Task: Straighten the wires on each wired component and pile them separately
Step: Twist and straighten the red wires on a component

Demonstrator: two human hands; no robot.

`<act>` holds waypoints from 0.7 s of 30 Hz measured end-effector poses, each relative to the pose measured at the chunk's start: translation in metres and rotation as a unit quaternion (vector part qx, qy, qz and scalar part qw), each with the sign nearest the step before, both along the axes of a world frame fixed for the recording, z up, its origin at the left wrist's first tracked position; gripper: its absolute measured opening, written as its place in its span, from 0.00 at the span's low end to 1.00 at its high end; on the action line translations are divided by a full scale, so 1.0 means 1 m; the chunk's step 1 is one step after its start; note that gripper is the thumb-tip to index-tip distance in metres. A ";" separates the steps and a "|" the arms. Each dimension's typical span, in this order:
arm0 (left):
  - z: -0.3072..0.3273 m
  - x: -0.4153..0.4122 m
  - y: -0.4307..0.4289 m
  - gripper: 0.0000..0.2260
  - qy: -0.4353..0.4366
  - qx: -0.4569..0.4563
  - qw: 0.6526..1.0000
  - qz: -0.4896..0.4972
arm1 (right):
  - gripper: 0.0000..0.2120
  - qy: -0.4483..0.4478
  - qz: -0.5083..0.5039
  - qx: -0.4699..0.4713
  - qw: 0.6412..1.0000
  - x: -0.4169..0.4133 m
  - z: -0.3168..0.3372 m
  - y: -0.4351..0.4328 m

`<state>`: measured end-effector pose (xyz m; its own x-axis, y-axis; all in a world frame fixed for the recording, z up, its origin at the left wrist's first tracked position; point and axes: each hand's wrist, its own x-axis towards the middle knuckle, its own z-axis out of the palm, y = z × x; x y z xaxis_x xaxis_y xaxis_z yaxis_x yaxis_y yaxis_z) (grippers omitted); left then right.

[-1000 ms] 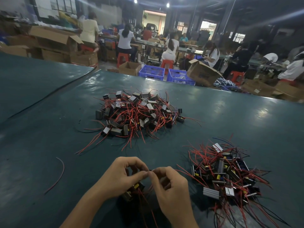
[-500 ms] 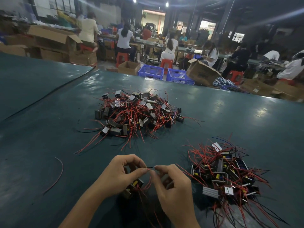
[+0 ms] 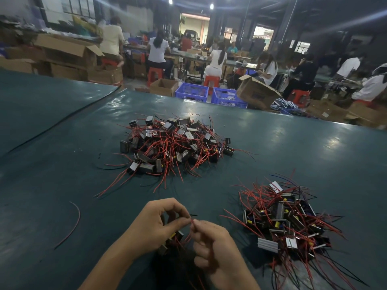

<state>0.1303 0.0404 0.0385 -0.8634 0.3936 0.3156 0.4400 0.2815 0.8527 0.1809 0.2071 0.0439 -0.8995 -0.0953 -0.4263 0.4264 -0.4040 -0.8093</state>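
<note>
Near the front edge, my left hand (image 3: pixel 156 226) holds a small wired component (image 3: pixel 171 241) with a yellow part, its thumb and forefinger pinching the red wires. My right hand (image 3: pixel 213 245) pinches the same red wires (image 3: pixel 189 235) right beside the left fingertips. A large pile of tangled components (image 3: pixel 173 145) with red wires lies in the middle of the table. A second pile (image 3: pixel 287 222) lies to the right of my hands, its wires trailing toward the front right.
The dark green table (image 3: pixel 62 185) carries a loose red wire (image 3: pixel 73 222) at the left. Behind the far edge stand blue crates (image 3: pixel 191 92), cardboard boxes (image 3: pixel 256 92) and seated people at benches.
My hands have stayed almost in place. The fingertips have shifted slightly along the red wires, and the right hand sits a little lower.
</note>
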 end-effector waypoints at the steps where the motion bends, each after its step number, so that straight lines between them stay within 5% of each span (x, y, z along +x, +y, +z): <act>1: 0.000 0.001 0.001 0.06 0.009 -0.005 1.000 0.000 | 0.09 -0.056 0.013 -0.094 0.994 0.000 0.003 0.001; 3: 0.001 0.001 0.001 0.06 0.016 -0.004 1.000 -0.002 | 0.06 -0.081 0.025 -0.166 0.982 0.002 0.006 -0.002; 6: 0.004 -0.001 -0.003 0.03 -0.022 0.023 0.999 -0.009 | 0.07 0.077 -0.002 0.003 0.997 0.004 0.004 -0.004; 7: 0.005 -0.002 -0.005 0.02 -0.039 0.027 0.999 -0.014 | 0.06 0.170 -0.017 0.122 0.978 0.004 0.000 -0.001; 10: 0.005 -0.003 -0.006 0.03 -0.074 0.031 0.996 -0.031 | 0.03 0.388 -0.026 0.381 0.839 0.001 -0.012 0.013; 21: 0.005 -0.003 -0.007 0.02 -0.134 0.027 0.987 -0.080 | 0.09 0.479 -0.060 0.434 0.761 -0.002 -0.011 0.017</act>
<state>0.1275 0.0337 0.0440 -0.8465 0.5214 0.1080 0.2316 0.1780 0.9564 0.1790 0.2236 0.0333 -0.8175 -0.0451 0.5741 -0.5245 0.4698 -0.7101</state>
